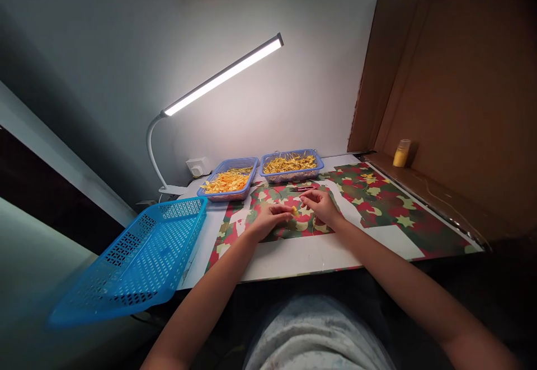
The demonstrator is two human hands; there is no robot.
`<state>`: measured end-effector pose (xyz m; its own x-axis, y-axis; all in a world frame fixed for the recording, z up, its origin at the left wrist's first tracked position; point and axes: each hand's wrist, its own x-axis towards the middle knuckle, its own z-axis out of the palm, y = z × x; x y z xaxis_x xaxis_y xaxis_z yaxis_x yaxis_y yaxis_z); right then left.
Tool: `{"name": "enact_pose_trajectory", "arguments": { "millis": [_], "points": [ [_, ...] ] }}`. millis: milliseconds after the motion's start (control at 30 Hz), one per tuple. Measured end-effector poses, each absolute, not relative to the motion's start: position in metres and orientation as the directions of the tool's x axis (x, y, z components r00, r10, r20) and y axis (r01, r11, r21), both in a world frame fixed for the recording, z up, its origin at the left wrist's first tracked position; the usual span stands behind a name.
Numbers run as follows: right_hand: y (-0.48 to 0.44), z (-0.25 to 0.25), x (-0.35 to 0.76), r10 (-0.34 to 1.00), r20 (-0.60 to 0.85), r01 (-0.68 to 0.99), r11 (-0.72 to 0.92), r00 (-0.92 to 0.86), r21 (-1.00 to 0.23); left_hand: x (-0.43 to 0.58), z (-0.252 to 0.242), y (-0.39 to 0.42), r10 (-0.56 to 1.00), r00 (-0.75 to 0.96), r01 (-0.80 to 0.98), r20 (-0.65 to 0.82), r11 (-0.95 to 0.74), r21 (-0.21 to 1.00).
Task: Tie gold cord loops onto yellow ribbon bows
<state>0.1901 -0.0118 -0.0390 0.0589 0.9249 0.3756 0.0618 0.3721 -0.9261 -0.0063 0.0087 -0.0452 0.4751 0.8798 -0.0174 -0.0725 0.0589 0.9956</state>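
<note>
My left hand (272, 220) is closed in a pinch around a small yellow piece (295, 212), which looks like a petal or bit of ribbon. Just to the right of it, my right hand (322, 205) is pinched too, its fingertips close to the yellow piece; what they grip is too small to make out. Both hands are low over a camouflage-patterned sheet (344, 177) on the table. Beyond the right hand lies a slim tool with reddish handles (309, 188), perhaps tweezers or small pliers.
Behind the hands stand a basket of yellow-orange pieces (210, 192) and a basket of golden wiry pieces (321, 164). A large blue basket (184, 264) sits at left, below a lit lamp (226, 74). Rightward are a yellow-filled bottle (401, 153) and a cardboard wall (453, 102).
</note>
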Motion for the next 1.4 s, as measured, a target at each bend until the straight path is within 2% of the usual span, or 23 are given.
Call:
{"name": "enact_pose_trajectory", "arguments": {
  "millis": [200,333,433,567,800,1400],
  "points": [
    [-0.019,-0.037,0.189,0.888,0.458,0.103,0.454,0.022,-0.885,-0.003,-0.037,0.006,0.929,0.368,-0.369,-0.038,0.183,0.911],
    [-0.031,-0.034,0.183,0.796,0.599,0.201,0.603,-0.09,-0.772,-0.007,-0.03,0.002,0.924,0.375,-0.474,-0.069,0.255,0.843],
    [-0.036,-0.035,0.179,0.73,0.668,0.259,0.68,-0.146,-0.686,-0.007,-0.028,-0.001,0.907,0.414,-0.484,-0.074,0.288,0.826],
    [-0.036,-0.037,0.176,0.706,0.689,0.296,0.702,-0.164,-0.648,-0.006,-0.026,-0.004,0.885,0.457,-0.464,-0.092,0.326,0.824],
    [-0.036,-0.038,0.176,0.702,0.695,0.297,0.704,-0.154,-0.645,-0.006,-0.027,-0.004,0.837,0.541,-0.452,-0.082,0.372,0.811],
    [-0.037,-0.038,0.175,0.738,0.657,0.315,0.667,-0.156,-0.675,-0.007,-0.028,-0.005,0.838,0.537,-0.471,-0.093,0.39,0.791]
  ]
}}
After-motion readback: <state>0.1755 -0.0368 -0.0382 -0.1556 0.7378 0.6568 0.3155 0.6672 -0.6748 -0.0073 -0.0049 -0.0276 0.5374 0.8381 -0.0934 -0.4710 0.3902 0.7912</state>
